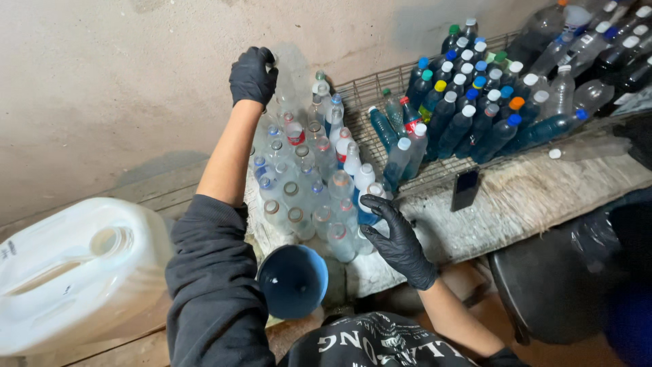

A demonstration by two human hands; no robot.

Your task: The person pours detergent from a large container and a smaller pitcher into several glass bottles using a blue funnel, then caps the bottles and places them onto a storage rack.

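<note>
left hand (pixel 252 75): closed on clear bottle (pixel 288 78), lifted above empty bottles (pixel 309 180) at bench (pixel 536 194) left end | right hand (pixel 397 238): fingers spread, touching front row | risk: neighbours are easily knocked over the front edge toward funnel (pixel 293 281)

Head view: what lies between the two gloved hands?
Head view: a cluster of clear bottles, some uncapped, stands between the left hand and right hand.
</note>
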